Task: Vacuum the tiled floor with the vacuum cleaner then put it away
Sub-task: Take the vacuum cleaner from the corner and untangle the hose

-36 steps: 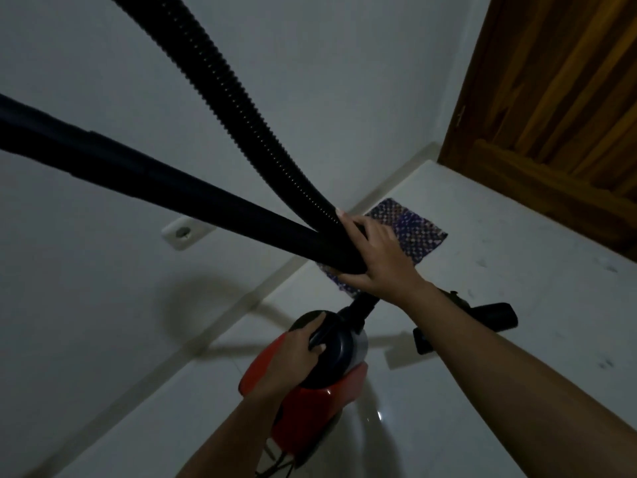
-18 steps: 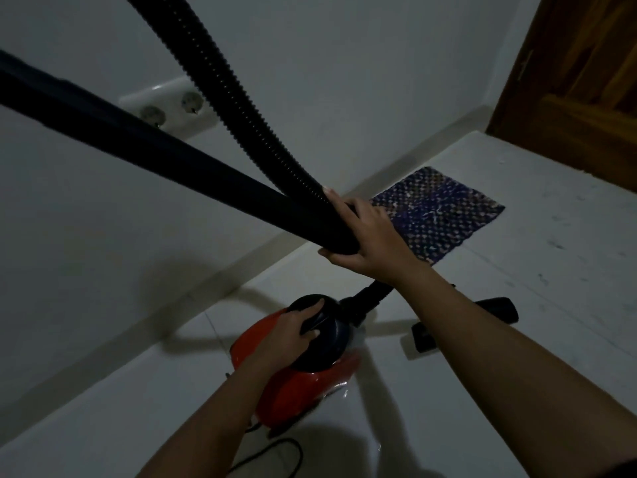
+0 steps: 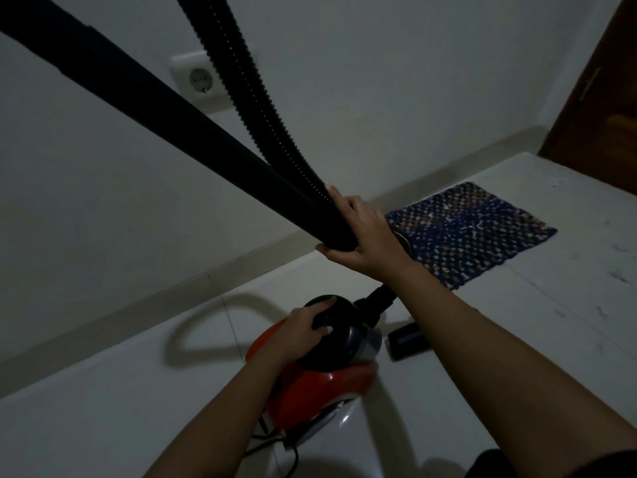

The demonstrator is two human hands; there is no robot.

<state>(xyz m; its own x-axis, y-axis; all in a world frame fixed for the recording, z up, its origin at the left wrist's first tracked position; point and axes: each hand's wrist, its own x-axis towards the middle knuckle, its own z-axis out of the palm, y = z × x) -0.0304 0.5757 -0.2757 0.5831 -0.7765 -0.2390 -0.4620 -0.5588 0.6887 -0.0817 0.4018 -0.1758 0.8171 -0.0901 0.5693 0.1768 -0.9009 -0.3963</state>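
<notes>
A red and black vacuum cleaner point(image 3: 320, 388) sits low on the white tiled floor point(image 3: 103, 426) at bottom centre. My left hand point(image 3: 303, 331) grips the black handle on its top. My right hand point(image 3: 362, 236) holds the lower end of the black rigid tube point(image 3: 155, 98) together with the ribbed black hose point(image 3: 248, 84); both run up and out of the frame's top left. The hose's lower end plugs into the vacuum's front point(image 3: 377, 300). A black floor nozzle point(image 3: 408, 341) lies on the tiles just right of the vacuum.
A blue patterned mat point(image 3: 475, 232) lies on the floor by the wall. A white wall socket point(image 3: 200, 79) sits low on the grey wall, partly behind the hose. A wooden door point(image 3: 606, 108) stands at the right edge. A black power cord point(image 3: 275, 446) trails from the vacuum's rear.
The view has shifted left, so the socket and mat sit further right in the frame. Both hands keep the same grips on the handle and the tube.
</notes>
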